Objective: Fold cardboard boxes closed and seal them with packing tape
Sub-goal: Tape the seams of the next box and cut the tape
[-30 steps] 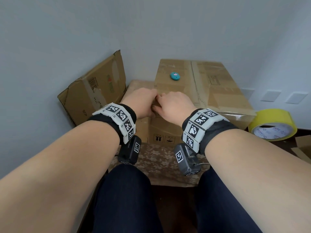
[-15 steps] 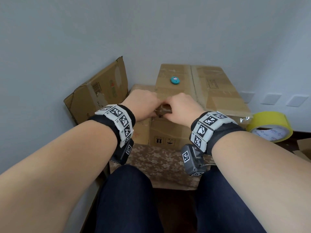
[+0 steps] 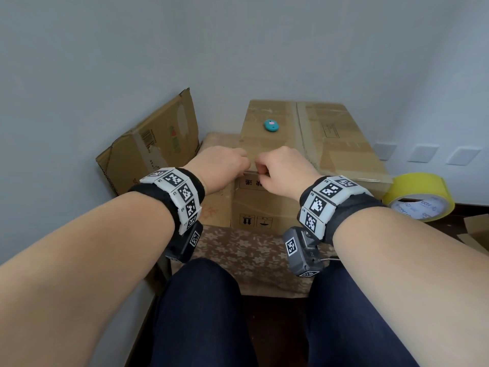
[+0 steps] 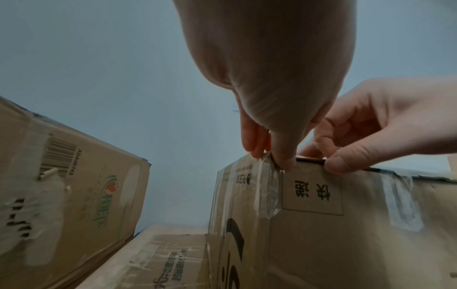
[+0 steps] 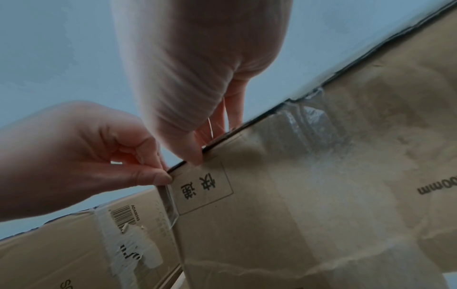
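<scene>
Hands parted slightly: left hand (image 4: 269,121) pinches clear tape (image 4: 270,185) at box (image 3: 267,205) front edge; right hand (image 4: 366,127) pinches rim. Risk: tape wrinkles, sticks crooked.

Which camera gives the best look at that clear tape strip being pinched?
The left wrist view: the clear tape strip runs down the box front. The right wrist view shows it edge-on; in the head view the hands hide it.

Hands now slightly apart — fingers (image 4: 284,160) on tape (image 4: 272,187)
</scene>
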